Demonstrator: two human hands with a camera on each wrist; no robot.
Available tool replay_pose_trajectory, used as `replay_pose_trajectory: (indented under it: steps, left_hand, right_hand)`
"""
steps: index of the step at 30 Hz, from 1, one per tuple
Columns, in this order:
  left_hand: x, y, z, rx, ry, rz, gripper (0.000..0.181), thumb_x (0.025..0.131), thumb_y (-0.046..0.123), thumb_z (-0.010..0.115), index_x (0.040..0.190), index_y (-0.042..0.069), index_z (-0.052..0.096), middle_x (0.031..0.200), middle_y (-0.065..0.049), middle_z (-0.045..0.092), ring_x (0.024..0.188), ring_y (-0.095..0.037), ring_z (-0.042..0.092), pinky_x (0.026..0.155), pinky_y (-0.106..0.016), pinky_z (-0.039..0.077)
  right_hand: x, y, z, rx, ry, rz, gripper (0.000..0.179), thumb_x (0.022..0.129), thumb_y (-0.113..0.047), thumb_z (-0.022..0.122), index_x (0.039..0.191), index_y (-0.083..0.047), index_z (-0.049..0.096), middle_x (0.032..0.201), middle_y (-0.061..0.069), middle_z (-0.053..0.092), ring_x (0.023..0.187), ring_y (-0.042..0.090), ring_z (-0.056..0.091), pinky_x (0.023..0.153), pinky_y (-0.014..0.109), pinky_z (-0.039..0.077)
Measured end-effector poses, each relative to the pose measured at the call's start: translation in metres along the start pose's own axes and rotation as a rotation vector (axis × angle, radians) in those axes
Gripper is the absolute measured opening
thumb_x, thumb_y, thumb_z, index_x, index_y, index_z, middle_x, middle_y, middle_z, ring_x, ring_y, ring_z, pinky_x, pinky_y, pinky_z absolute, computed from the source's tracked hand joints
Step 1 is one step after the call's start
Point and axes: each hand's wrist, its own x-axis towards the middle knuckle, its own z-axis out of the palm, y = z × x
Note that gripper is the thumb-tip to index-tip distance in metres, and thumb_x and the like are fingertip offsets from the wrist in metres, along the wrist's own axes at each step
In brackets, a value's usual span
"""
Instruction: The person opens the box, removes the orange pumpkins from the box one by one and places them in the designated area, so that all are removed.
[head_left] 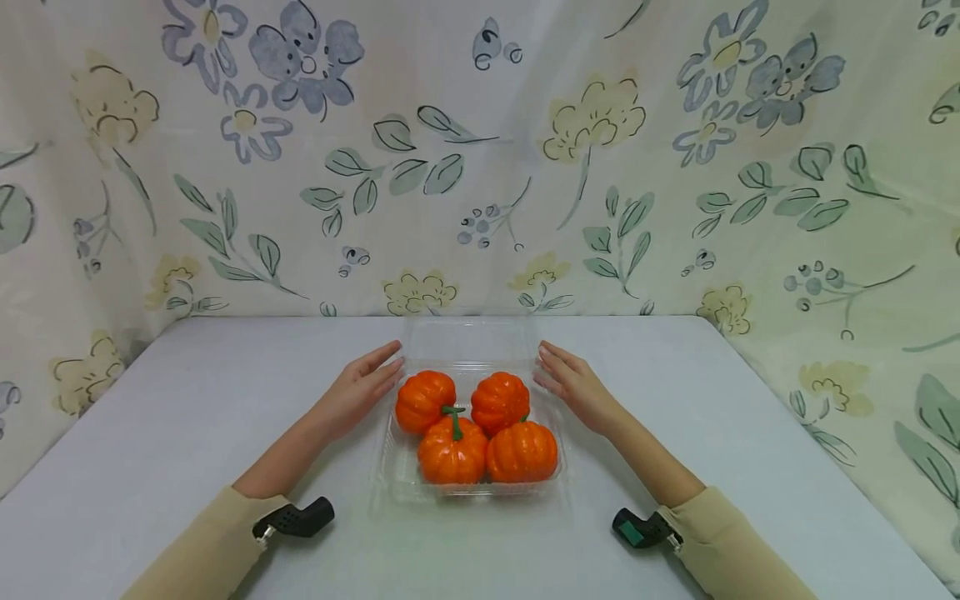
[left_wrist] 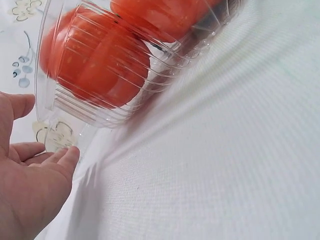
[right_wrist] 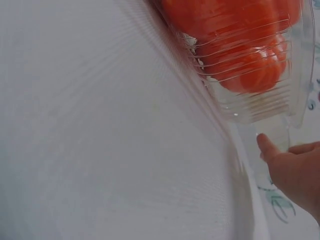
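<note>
A clear plastic clamshell box (head_left: pixel 480 490) lies on the table with its transparent lid (head_left: pixel 472 340) swung back toward the far edge. Several small orange pumpkins (head_left: pixel 452 452) fill its base, one with a green stem (head_left: pixel 457 427) pointing up. My left hand (head_left: pixel 362 392) is at the box's back left corner, fingers extended toward the lid. In the left wrist view, its fingertips (left_wrist: pixel 72 154) overlap the lid's edge, below the ribbed wall (left_wrist: pixel 75 107). At the opposite back corner, my right hand (head_left: pixel 577 387) reaches in with extended fingers, close beside the lid.
A white cloth-covered table (head_left: pixel 247 400) surrounds the box on all sides. Behind it hangs a floral curtain (head_left: pixel 525 200), which also runs down the right side. Black wrist devices (head_left: pixel 296 518) sit on both sleeves, just above the tabletop.
</note>
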Motion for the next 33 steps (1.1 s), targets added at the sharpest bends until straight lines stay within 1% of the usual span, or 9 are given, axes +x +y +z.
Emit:
replay_pose_trajectory:
  steps: [4, 7, 14, 20, 23, 27, 30, 33]
  left_hand:
    - [-0.001, 0.002, -0.001, -0.007, -0.005, -0.005, 0.066, 0.114, 0.020, 0.045, 0.166, -0.005, 0.014, 0.176, -0.020, 0.008, 0.163, -0.036, 0.012, 0.119, -0.039, 0.032]
    - [-0.001, 0.003, -0.001, -0.011, -0.002, -0.003, 0.066, 0.114, 0.019, 0.045, 0.166, -0.006, 0.014, 0.176, -0.021, 0.008, 0.162, -0.036, 0.014, 0.119, -0.040, 0.032]
    - [-0.003, 0.004, 0.001, 0.003, 0.019, 0.013, 0.061, 0.114, 0.015, 0.044, 0.164, -0.009, 0.017, 0.173, -0.026, 0.015, 0.160, -0.039, 0.022, 0.119, -0.041, 0.034]
    - [-0.008, 0.008, 0.003, 0.052, 0.039, -0.018, 0.060, 0.114, 0.017, 0.045, 0.165, -0.006, 0.021, 0.171, -0.026, 0.023, 0.156, -0.041, 0.032, 0.119, -0.044, 0.036]
    - [-0.013, 0.009, 0.002, 0.071, 0.032, -0.024, 0.060, 0.114, 0.017, 0.045, 0.165, -0.005, 0.021, 0.169, -0.027, 0.027, 0.152, -0.045, 0.038, 0.118, -0.045, 0.039]
    - [-0.020, 0.011, 0.001, 0.090, 0.020, -0.036, 0.061, 0.113, 0.017, 0.047, 0.165, -0.004, 0.022, 0.166, -0.030, 0.031, 0.146, -0.046, 0.044, 0.114, -0.045, 0.046]
    - [-0.025, 0.013, 0.002, 0.104, 0.023, -0.053, 0.062, 0.112, 0.015, 0.050, 0.165, -0.003, 0.024, 0.165, -0.030, 0.035, 0.144, -0.045, 0.047, 0.111, -0.043, 0.050]
    - [-0.031, 0.015, 0.003, 0.104, 0.026, -0.063, 0.062, 0.110, 0.012, 0.052, 0.165, -0.002, 0.025, 0.163, -0.029, 0.037, 0.141, -0.043, 0.050, 0.109, -0.041, 0.053]
  right_hand:
    - [-0.001, -0.002, 0.000, -0.024, 0.000, 0.001, 0.067, 0.115, -0.029, 0.036, 0.165, 0.008, 0.012, 0.174, 0.027, 0.011, 0.159, 0.043, 0.021, 0.120, 0.051, 0.034]
    - [-0.001, -0.004, -0.001, -0.065, 0.004, 0.008, 0.068, 0.115, -0.031, 0.038, 0.165, 0.007, 0.014, 0.173, 0.028, 0.014, 0.158, 0.045, 0.025, 0.120, 0.052, 0.035]
    - [-0.006, -0.008, -0.005, -0.151, 0.009, 0.010, 0.067, 0.114, -0.033, 0.041, 0.165, 0.005, 0.019, 0.171, 0.028, 0.021, 0.155, 0.045, 0.032, 0.117, 0.052, 0.040]
    - [-0.011, -0.012, 0.000, -0.234, 0.024, -0.008, 0.064, 0.113, -0.029, 0.047, 0.162, 0.008, 0.027, 0.166, 0.031, 0.030, 0.149, 0.047, 0.041, 0.114, 0.052, 0.044]
    - [-0.013, -0.016, 0.005, -0.313, 0.061, -0.016, 0.060, 0.112, -0.027, 0.050, 0.159, 0.008, 0.034, 0.163, 0.032, 0.037, 0.143, 0.047, 0.049, 0.111, 0.051, 0.049]
    - [-0.016, -0.022, 0.008, -0.457, 0.112, -0.015, 0.056, 0.111, -0.027, 0.053, 0.156, 0.006, 0.044, 0.157, 0.029, 0.047, 0.135, 0.046, 0.058, 0.106, 0.052, 0.054]
    - [-0.019, -0.027, 0.009, -0.577, 0.119, -0.031, 0.054, 0.109, -0.027, 0.055, 0.152, 0.005, 0.049, 0.152, 0.029, 0.053, 0.131, 0.047, 0.061, 0.103, 0.053, 0.056]
    - [-0.022, -0.032, 0.010, -0.673, 0.110, -0.061, 0.051, 0.109, -0.027, 0.057, 0.148, 0.005, 0.054, 0.146, 0.029, 0.059, 0.128, 0.049, 0.062, 0.100, 0.055, 0.058]
